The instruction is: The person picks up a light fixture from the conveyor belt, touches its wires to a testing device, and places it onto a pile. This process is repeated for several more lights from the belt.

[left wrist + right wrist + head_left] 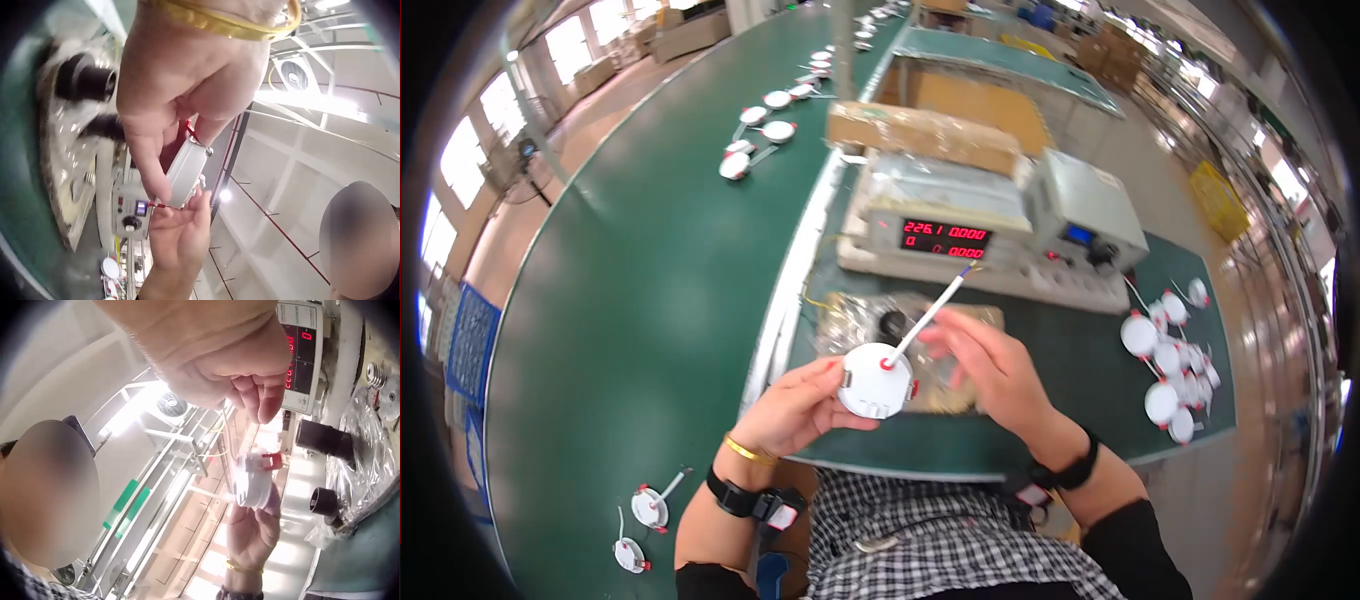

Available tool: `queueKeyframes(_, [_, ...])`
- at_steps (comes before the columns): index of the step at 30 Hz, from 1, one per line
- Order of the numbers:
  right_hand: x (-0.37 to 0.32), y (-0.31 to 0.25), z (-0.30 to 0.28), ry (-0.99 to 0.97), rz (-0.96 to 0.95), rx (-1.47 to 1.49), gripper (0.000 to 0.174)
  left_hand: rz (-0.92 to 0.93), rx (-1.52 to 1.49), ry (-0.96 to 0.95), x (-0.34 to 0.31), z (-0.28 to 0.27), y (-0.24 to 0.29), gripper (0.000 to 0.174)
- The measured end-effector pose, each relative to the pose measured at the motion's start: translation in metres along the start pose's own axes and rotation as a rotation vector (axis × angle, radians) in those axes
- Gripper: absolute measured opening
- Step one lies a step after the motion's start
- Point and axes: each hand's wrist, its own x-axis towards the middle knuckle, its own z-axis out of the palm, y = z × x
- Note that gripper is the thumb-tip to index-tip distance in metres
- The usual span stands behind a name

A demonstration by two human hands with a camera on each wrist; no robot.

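Note:
A round white downlight (876, 381) with red-sleeved spring clips and a white cable (928, 318) is held up in front of the person. The left hand (800, 408) grips its rim between thumb and fingers. In the left wrist view the downlight (187, 170) appears edge-on, the left hand (187, 81) around it. Close beside the cable is the right hand (990, 375), its fingers loosely bent and their tips right at the cable. Bare wire ends show at the cable's top in the head view. In the right wrist view, the right hand (231, 362) covers the cable's upper end.
A power meter (945, 235) with red digits and a grey box with a knob (1085, 215) stand behind the hands. Below them lies a plastic-wrapped board (960, 393) with dark cylinders. More downlights (1162, 403) are piled at right; others (650, 508) lie on the green conveyor (630, 300).

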Motion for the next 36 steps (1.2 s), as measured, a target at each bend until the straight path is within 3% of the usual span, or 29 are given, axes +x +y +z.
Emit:
queueKeyframes(4, [-0.036, 0.001, -0.005, 0.083, 0.061, 0.117, 0.030, -0.140, -0.123, -0.070, 0.018, 0.031, -0.067, 0.046])
queueKeyframes(6, [-0.050, 0.012, -0.013, 0.117, -0.022, -0.111, 0.026, -0.165, 0.086, 0.012, 0.026, 0.043, -0.078, 0.045])
queueKeyframes(9, [-0.066, 0.017, -0.024, 0.104, 0.049, -0.147, 0.026, 0.496, 0.996, 0.200, 0.039, 0.068, -0.064, 0.045])
queueKeyframes(10, [-0.070, 0.018, -0.026, 0.062, 0.098, -0.172, 0.027, 0.495, 0.996, 0.202, 0.044, 0.079, -0.055, 0.045])
queueKeyframes(12, [-0.077, 0.015, -0.026, 0.051, 0.107, -0.188, 0.027, 0.875, 1.412, 0.132, 0.055, 0.095, -0.040, 0.051])
queueKeyframes(13, [-0.079, 0.015, -0.026, 0.048, 0.109, -0.201, 0.026, 0.967, 1.449, 0.120, 0.061, 0.100, -0.039, 0.049])
queueKeyframes(18, [-0.086, 0.015, -0.024, 0.079, 0.096, -0.236, 0.024, 1.043, 1.601, 0.130, 0.072, 0.101, -0.047, 0.039])
queueKeyframes(21, [-0.088, 0.018, -0.017, 0.109, 0.043, -0.255, 0.024, 1.003, 1.427, 0.237, 0.074, 0.090, -0.063, 0.036])
queueKeyframes(27, [-0.081, 0.026, -0.006, 0.157, -0.078, -0.311, 0.021, 0.679, 1.189, 0.343, 0.068, 0.081, -0.072, 0.038])
queueKeyframes(30, [-0.072, 0.027, -0.013, 0.299, -0.033, -0.139, 0.024, 0.659, 0.824, 0.395, 0.067, 0.065, -0.080, 0.047])
queueKeyframes(34, [-0.066, 0.023, -0.018, 0.338, -0.099, -0.150, 0.027, 0.099, 0.135, 0.228, 0.042, 0.045, -0.115, 0.045])
queueKeyframes(36, [-0.066, 0.022, -0.014, 0.339, -0.095, -0.150, 0.027, -0.009, 0.031, 0.104, 0.036, 0.057, -0.126, 0.047])
